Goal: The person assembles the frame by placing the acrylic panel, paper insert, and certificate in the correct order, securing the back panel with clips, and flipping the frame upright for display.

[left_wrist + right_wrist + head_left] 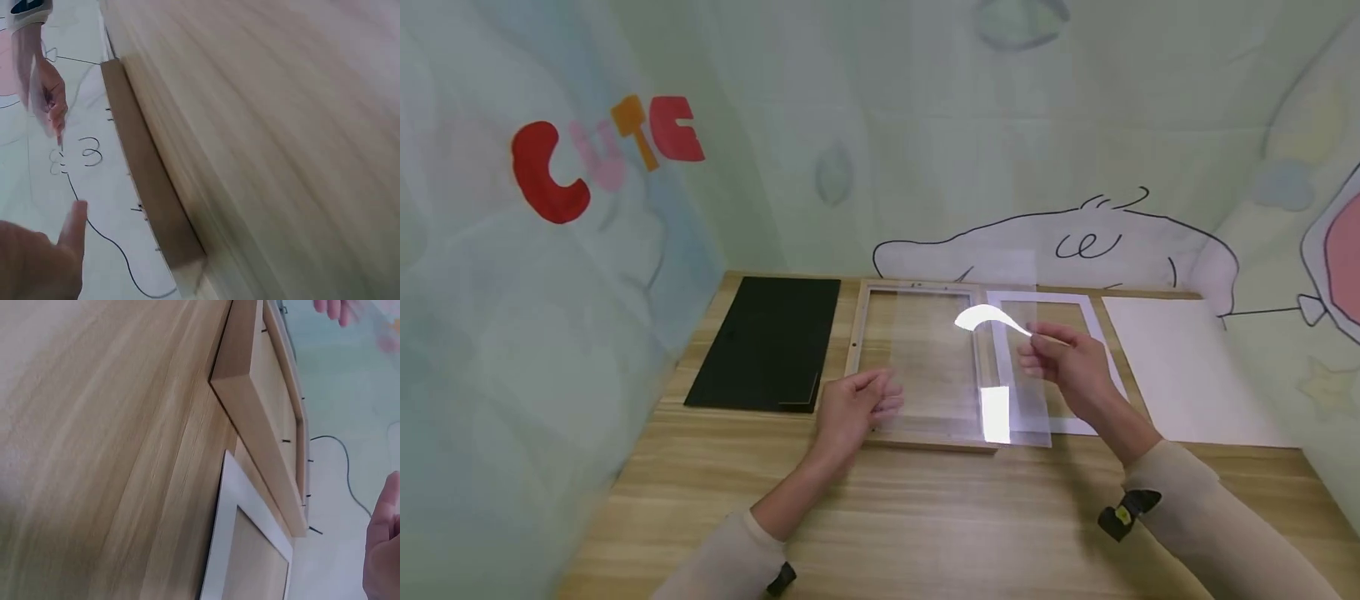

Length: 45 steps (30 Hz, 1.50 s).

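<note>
A clear plastic-like sheet [940, 367] with bright glare is held above a wooden picture frame [852, 342], tilted over it. My left hand [850, 408] pinches the sheet's left edge between thumb and fingers. On its right edge, my right hand [1075, 367] grips it with thumb and fingertips. The frame lies on the table with small dark tabs along its inner edge, visible in the right wrist view on the frame [269, 419]. Only part of the left hand [40, 265] and of the right hand [384, 544] appears in their own wrist views.
A black backing board [767, 342] lies left of the frame. To its right are a white mat [1097, 329] with a cut-out window and a white sheet [1195, 367]. A printed cloth [820, 125] hangs behind the wooden table [910, 517].
</note>
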Motion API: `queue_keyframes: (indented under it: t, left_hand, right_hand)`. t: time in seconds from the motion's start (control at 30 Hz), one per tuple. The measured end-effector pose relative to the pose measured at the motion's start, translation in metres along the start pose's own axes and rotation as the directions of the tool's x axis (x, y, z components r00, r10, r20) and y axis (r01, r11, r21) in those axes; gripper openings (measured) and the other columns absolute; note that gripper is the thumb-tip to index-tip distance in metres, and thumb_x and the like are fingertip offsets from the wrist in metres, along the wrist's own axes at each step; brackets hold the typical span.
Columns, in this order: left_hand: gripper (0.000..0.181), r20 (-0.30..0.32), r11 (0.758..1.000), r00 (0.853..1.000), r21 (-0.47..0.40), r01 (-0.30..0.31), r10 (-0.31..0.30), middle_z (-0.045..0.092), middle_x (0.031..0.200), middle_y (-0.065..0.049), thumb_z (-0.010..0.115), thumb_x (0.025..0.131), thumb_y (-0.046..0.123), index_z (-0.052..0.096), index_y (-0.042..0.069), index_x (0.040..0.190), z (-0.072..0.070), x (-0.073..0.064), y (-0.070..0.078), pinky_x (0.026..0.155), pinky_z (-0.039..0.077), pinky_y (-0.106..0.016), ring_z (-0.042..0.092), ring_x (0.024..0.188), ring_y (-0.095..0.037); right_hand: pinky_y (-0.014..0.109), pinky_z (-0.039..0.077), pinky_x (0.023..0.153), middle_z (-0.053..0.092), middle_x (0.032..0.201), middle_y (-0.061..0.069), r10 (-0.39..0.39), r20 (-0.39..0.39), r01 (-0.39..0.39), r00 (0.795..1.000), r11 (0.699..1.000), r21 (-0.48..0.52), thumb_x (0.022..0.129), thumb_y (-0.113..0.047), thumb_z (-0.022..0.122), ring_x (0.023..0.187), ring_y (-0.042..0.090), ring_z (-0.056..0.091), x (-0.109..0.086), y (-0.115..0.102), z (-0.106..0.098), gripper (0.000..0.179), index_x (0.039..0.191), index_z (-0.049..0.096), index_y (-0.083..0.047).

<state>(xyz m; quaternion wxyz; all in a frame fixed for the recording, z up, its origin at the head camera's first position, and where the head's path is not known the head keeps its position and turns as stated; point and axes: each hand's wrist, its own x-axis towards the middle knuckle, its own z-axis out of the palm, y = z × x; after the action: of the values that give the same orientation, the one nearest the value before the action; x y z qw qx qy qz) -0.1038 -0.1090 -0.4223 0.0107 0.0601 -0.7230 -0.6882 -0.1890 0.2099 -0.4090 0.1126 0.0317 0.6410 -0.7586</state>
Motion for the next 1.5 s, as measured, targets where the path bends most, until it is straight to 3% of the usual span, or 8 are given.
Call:
queue_keyframes:
  t: [0.07,0.2,0.33,0.5,0.63,1.03,1.3,1.5]
  left_hand:
    - [0.028,-0.051,0.974,0.994,0.213,-0.082,0.095,0.078,0.110,-0.015,0.064,0.099,0.019,0.072,0.008,0.123,-0.005,0.000,-0.003,0.078,0.062,-0.033,0.076,0.096,-0.023]
    - [0.033,-0.081,0.797,0.966,0.584,-0.155,0.247,0.079,0.091,-0.008,0.066,0.098,0.020,0.070,0.010,0.129,-0.015,-0.001,-0.011,0.066,0.057,-0.032,0.066,0.066,-0.014]
    - [0.040,-0.024,0.684,0.958,0.705,-0.186,0.284,0.077,0.091,-0.015,0.065,0.097,0.014,0.063,0.004,0.135,-0.018,-0.001,-0.023,0.065,0.056,-0.041,0.061,0.062,-0.017]
    - [0.041,-0.014,0.617,0.953,0.765,-0.184,0.302,0.077,0.107,-0.019,0.068,0.094,0.008,0.064,0.004,0.134,-0.019,0.002,-0.033,0.073,0.059,-0.050,0.074,0.085,-0.031]
    - [0.041,-0.032,0.617,0.962,0.773,-0.147,0.270,0.077,0.105,-0.020,0.070,0.092,0.005,0.066,0.005,0.133,-0.024,0.008,-0.039,0.069,0.059,-0.047,0.075,0.086,-0.034]
    - [0.042,-0.095,0.714,0.986,0.699,-0.034,0.140,0.072,0.124,-0.013,0.071,0.090,0.005,0.068,0.009,0.131,-0.037,0.015,-0.038,0.083,0.057,-0.046,0.068,0.097,-0.024]
    - [0.043,-0.120,0.723,0.986,0.691,-0.002,0.117,0.072,0.126,-0.011,0.072,0.089,0.007,0.068,0.012,0.131,-0.040,0.014,-0.038,0.094,0.054,-0.050,0.068,0.113,-0.029]
    - [0.044,-0.117,0.715,0.988,0.699,0.009,0.102,0.071,0.126,-0.012,0.071,0.090,0.008,0.066,0.012,0.134,-0.041,0.014,-0.037,0.091,0.055,-0.050,0.069,0.107,-0.028]
  right_hand:
    - [0.027,0.062,0.071,0.078,0.084,0.003,0.009,-0.003,-0.009,1.000,0.999,0.036,0.101,-0.008,0.059,0.073,0.012,0.075,0.003,0.001,-0.002,0.017,0.116,0.064,-0.007]
    - [0.027,0.062,0.071,0.078,0.082,0.004,0.041,-0.007,-0.040,0.999,0.995,0.091,0.101,-0.005,0.057,0.071,0.013,0.075,0.010,0.003,-0.006,0.015,0.116,0.061,-0.005]
    - [0.026,0.061,0.074,0.078,0.085,0.002,0.080,-0.018,-0.079,0.997,0.996,0.053,0.101,-0.010,0.058,0.074,0.012,0.075,0.016,0.006,-0.004,0.026,0.126,0.056,-0.001]
    - [0.025,0.061,0.073,0.077,0.083,0.002,0.105,-0.020,-0.104,0.994,0.994,0.027,0.102,-0.009,0.057,0.073,0.012,0.074,0.022,0.013,0.005,0.037,0.136,0.051,0.005]
    - [0.025,0.061,0.070,0.077,0.080,0.002,0.131,-0.028,-0.130,0.991,0.991,0.033,0.102,-0.008,0.055,0.069,0.011,0.073,0.026,0.019,0.011,0.041,0.140,0.049,0.007]
    - [0.025,0.061,0.070,0.077,0.082,0.002,0.188,-0.059,-0.187,0.980,0.982,0.017,0.102,-0.008,0.057,0.070,0.011,0.072,0.031,0.034,0.019,0.043,0.142,0.051,0.005]
    - [0.025,0.061,0.070,0.075,0.081,0.001,0.225,-0.080,-0.228,0.971,0.973,-0.031,0.102,-0.009,0.057,0.071,0.011,0.072,0.043,0.043,0.037,0.040,0.140,0.053,0.002]
    - [0.025,0.061,0.068,0.074,0.077,0.001,0.230,-0.063,-0.231,0.971,0.973,-0.018,0.102,-0.006,0.056,0.068,0.011,0.071,0.050,0.049,0.051,0.043,0.143,0.048,0.005]
